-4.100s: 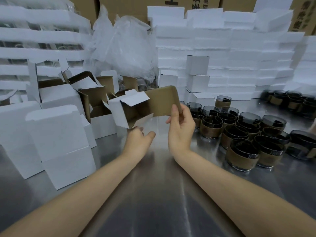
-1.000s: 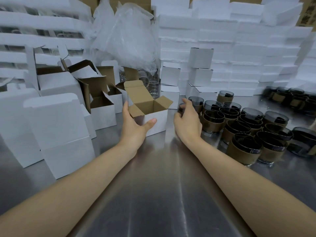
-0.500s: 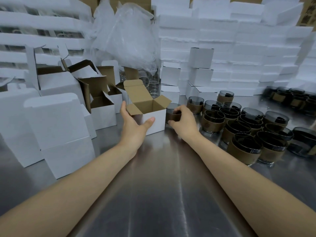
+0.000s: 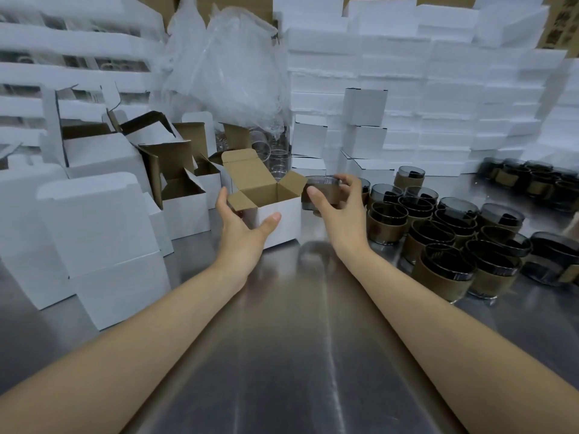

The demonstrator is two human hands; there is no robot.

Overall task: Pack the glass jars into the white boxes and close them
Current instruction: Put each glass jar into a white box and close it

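Observation:
A small white box (image 4: 282,220) with a brown inside stands open on the steel table, its flaps up. My left hand (image 4: 242,233) holds its front left corner, thumb on the front face and fingers on the left side. My right hand (image 4: 340,208) grips a dark glass jar (image 4: 316,192) with a brown band, lifted off the table just right of the box's open top. Several more jars (image 4: 445,242) of the same kind stand grouped at the right.
Open empty white boxes (image 4: 185,198) and closed ones (image 4: 100,239) crowd the left. Stacks of white boxes (image 4: 438,104) wall off the back. A clear plastic bag (image 4: 232,73) hangs over clear glasses behind the open box. More jars (image 4: 532,183) stand far right.
My right hand took a jar from the group and lifted it up to the level of the box's open top. My left hand stayed on the box.

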